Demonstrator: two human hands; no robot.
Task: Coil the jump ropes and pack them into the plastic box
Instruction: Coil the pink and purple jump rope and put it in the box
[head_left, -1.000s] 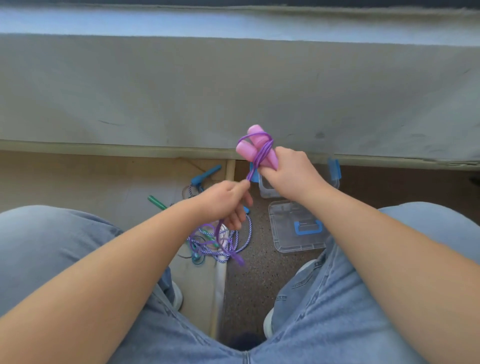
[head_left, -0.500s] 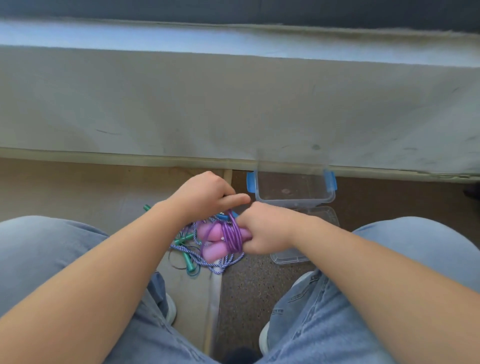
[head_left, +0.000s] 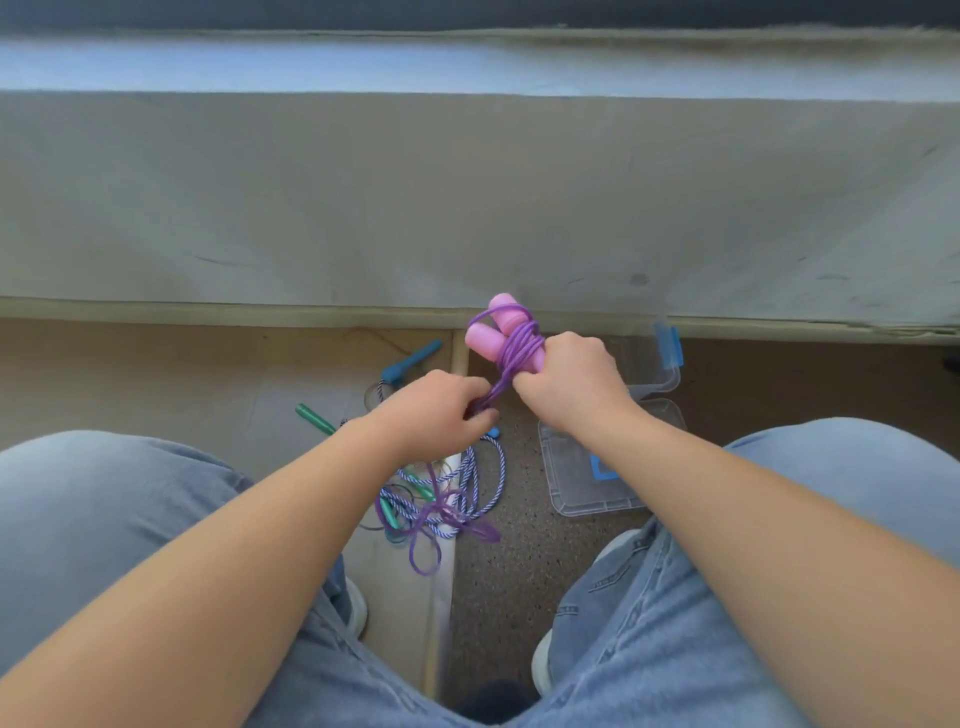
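We're mid-coil on the purple rope (head_left: 518, 347)
Right hand (head_left: 571, 384) grips its pink handles (head_left: 484, 338), held up near the plastic box (head_left: 658, 376); left hand (head_left: 434, 413) pinches the rope taut; next, likely wrap the loose tail

The right hand (head_left: 571, 384) hides most of the box (head_left: 660, 374) behind it and the lower ends of the handles (head_left: 493, 332). Its forearm covers part of the lid (head_left: 587, 493). The left hand (head_left: 436, 410) hides the stretch of rope (head_left: 519, 345) it pinches. Below it, strands in the tangle (head_left: 447, 499) cannot be told apart.
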